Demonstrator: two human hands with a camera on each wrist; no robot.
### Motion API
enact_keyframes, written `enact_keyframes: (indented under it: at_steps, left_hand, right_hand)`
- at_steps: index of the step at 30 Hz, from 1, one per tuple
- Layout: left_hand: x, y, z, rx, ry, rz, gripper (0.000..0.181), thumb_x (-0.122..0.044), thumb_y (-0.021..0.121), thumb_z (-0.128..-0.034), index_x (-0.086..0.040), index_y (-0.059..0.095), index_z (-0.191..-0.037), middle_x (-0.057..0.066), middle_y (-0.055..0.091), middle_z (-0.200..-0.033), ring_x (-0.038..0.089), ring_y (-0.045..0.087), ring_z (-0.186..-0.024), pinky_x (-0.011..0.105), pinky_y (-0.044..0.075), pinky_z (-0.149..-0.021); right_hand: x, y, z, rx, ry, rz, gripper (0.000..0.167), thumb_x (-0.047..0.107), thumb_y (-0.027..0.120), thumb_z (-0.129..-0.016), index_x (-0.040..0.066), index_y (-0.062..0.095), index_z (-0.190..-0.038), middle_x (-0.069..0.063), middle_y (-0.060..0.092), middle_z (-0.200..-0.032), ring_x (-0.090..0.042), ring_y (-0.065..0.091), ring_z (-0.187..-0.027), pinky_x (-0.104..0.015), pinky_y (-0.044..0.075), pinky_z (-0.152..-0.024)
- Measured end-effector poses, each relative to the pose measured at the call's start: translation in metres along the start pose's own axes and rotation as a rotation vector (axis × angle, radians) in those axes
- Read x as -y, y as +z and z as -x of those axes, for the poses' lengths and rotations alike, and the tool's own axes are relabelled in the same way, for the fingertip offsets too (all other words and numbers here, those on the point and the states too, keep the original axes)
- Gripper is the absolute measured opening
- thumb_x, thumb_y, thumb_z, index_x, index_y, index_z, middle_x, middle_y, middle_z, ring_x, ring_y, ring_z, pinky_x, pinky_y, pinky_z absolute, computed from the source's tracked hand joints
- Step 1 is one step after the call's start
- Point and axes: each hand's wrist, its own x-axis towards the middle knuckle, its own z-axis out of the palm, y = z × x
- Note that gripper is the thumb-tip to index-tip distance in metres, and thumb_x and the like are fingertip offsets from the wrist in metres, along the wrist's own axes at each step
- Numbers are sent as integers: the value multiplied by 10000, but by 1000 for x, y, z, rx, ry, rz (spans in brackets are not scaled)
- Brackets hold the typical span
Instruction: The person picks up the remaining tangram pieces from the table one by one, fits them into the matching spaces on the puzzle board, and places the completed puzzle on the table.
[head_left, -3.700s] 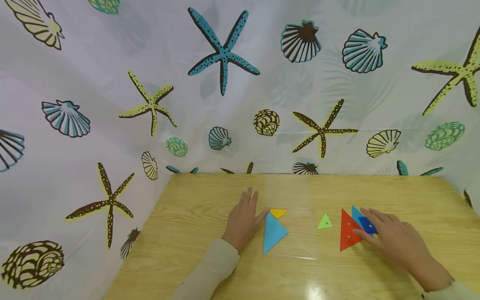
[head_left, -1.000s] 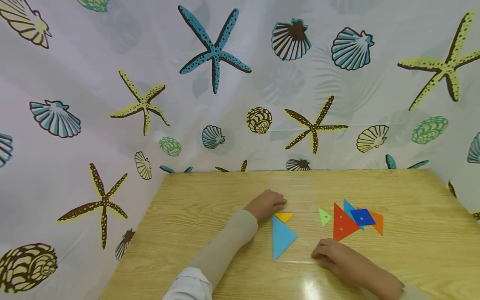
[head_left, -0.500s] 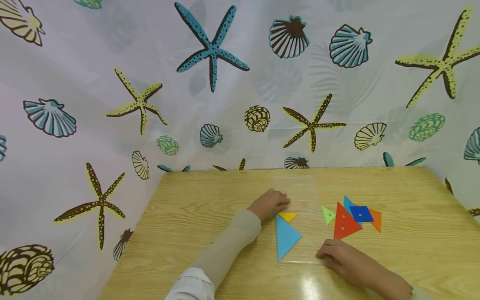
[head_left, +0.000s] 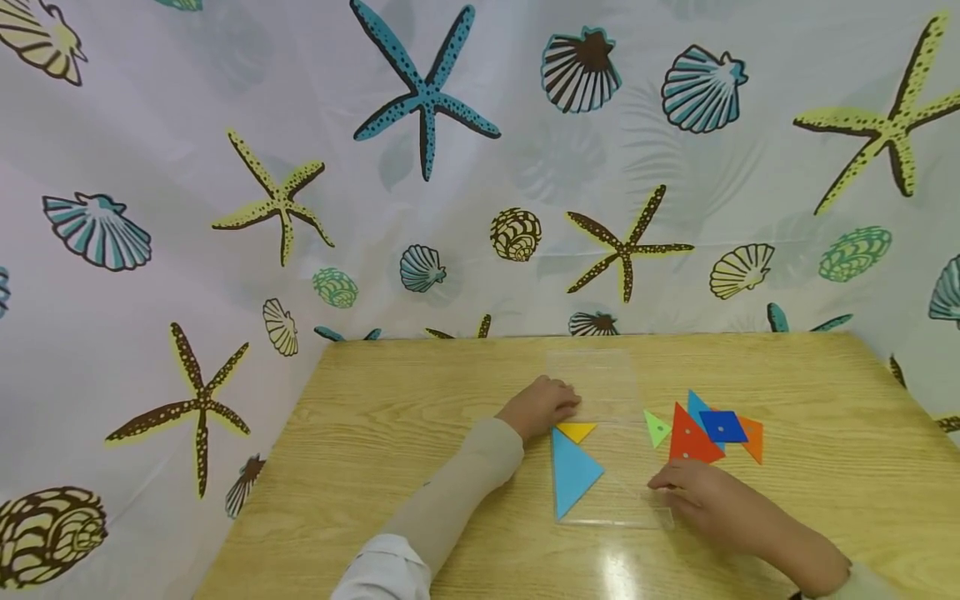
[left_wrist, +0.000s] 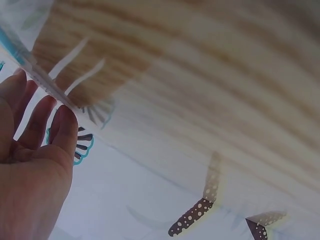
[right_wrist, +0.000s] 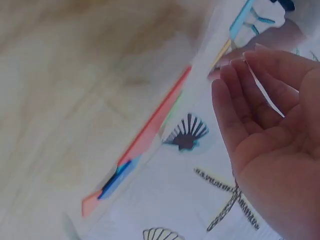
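Observation:
A clear flat tray (head_left: 622, 524) lies on the table, with a light blue triangle (head_left: 574, 473) and a small yellow triangle (head_left: 577, 431) at its left side. My left hand (head_left: 538, 407) rests just above the yellow triangle, bent fingertips at the tray's surface; the left wrist view shows this hand (left_wrist: 42, 150) holding no piece. Beside the tray's lower right part is my right hand (head_left: 723, 506), partly covering the bottom of a red triangle (head_left: 692, 438). In the right wrist view the fingers of this hand (right_wrist: 275, 120) are loosely bent around nothing.
Right of the tray lie a light green triangle (head_left: 657, 428), a dark blue parallelogram (head_left: 723, 427) overlapping a blue piece (head_left: 697, 404), and an orange piece (head_left: 753, 434). A curtain (head_left: 480, 183) printed with shells and starfish hangs behind the wooden table (head_left: 390, 417).
From the overlapping pieces, my right hand came down to the tray's lower right edge, then shifted slightly up and right, uncovering the corner. My left hand moved above the yellow triangle and its fingers bent.

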Motion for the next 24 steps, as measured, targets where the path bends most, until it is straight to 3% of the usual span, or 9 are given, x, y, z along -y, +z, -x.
enact_keyframes:
  at_steps: [13, 18, 24]
  left_hand:
    - [-1, -1, 0, 11, -23, 21, 326, -283, 492, -962, -193, 591, -1259, -24, 564, -1249, 156, 488, -1140, 248, 325, -992]
    - [-1, -1, 0, 8, -25, 23, 327, -284, 498, -959, -194, 592, -1259, -19, 554, -1270, 153, 479, -1168, 249, 311, -1008]
    - [-2, -4, 1, -6, -7, 21, 317, -273, 498, -961, -181, 602, -1245, -30, 580, -1221, 150, 501, -1122, 252, 332, -985]
  right_hand:
    - [-67, -42, 27, -222, 133, 136, 213, 31, 699, -790, 34, 666, -1000, -22, 626, -920, -216, 602, -801, -330, 510, -643]
    - [-88, -45, 37, -218, 215, 85, 185, 34, 664, -828, -8, 664, -1007, -77, 631, -926, -283, 606, -827, -366, 520, -656]
    - [-94, -35, 37, -195, 269, 78, 169, 104, 651, -859, 7, 670, -997, -22, 627, -899, -209, 602, -803, -335, 504, -658]
